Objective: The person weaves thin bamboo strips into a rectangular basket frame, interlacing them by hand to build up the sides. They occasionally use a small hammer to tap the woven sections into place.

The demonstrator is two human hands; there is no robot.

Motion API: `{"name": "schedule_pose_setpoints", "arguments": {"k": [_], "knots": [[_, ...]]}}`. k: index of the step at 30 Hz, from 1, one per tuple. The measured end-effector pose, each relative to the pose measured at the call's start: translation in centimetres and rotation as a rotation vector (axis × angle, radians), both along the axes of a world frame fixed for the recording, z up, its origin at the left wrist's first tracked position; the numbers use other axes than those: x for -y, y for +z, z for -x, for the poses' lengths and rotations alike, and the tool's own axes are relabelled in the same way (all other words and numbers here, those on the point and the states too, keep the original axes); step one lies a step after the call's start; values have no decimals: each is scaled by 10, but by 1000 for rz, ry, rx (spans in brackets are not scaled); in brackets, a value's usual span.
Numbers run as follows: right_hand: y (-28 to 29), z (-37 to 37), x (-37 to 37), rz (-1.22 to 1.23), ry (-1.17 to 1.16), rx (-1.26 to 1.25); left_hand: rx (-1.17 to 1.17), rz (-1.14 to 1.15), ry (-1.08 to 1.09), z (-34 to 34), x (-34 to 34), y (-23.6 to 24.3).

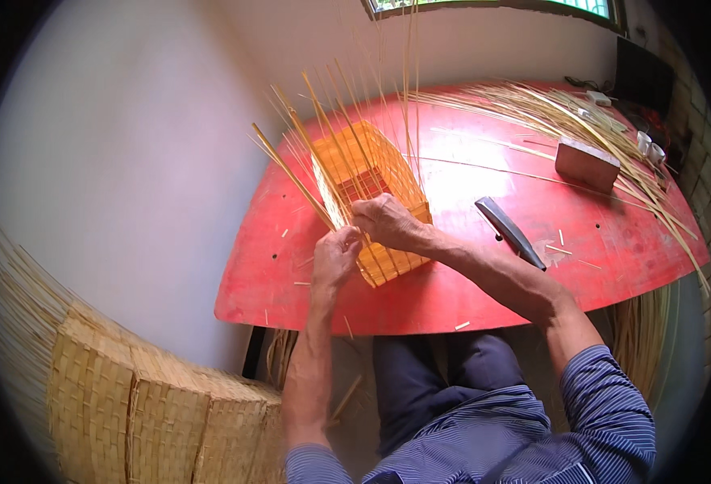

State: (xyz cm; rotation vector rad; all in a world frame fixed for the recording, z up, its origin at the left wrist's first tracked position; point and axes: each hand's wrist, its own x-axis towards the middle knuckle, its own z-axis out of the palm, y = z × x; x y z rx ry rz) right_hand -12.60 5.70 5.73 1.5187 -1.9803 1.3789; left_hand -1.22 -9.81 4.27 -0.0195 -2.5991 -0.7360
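A rectangular yellow-orange bamboo basket (385, 264) rests on the red table (468, 298). Long thin bamboo strips (299, 133) rise from its walls, some of them thicker and leaning left. Both of my hands work at the basket's near left corner. My left hand (338, 252) is closed in a pinch on strips low at the outer side of that corner. Just above and to the right, my right hand (389, 221) reaches over the near wall, fingers closed on strips at the rim. My fingertips are partly hidden, so the exact strips held are hard to make out.
Right of the basket lies a dark, long-bladed tool (510, 232). A reddish-brown block (588, 164) sits on loose bamboo strips (549, 109) along the far right, near small white cups (650, 148). Woven bamboo baskets (162, 407) stand at the lower left, beside the white wall.
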Motion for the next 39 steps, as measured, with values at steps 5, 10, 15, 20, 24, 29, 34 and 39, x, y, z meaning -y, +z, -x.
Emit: {"name": "schedule_pose_setpoints", "arguments": {"k": [5,10,15,20,24,29,34,39], "knots": [[-9,8,-1,-41,-94,-83,121,2,176,8,-18,-4],[-4,3,-2,-205,-138,-100,53,160,231,1,-24,-5],[-5,10,-2,-199,-99,-74,-17,154,222,4,-28,-13],[-2,8,0,-191,-57,-63,-14,206,262,7,-25,-16],[0,8,-1,-195,-51,-98,-45,273,316,5,-31,-14],[-7,13,1,-146,-18,-90,17,271,329,6,-31,-13],[-5,11,0,-210,-37,-2,-40,289,300,6,-29,-15],[-8,12,1,-167,-53,-42,-8,270,309,7,-27,-16]]}}
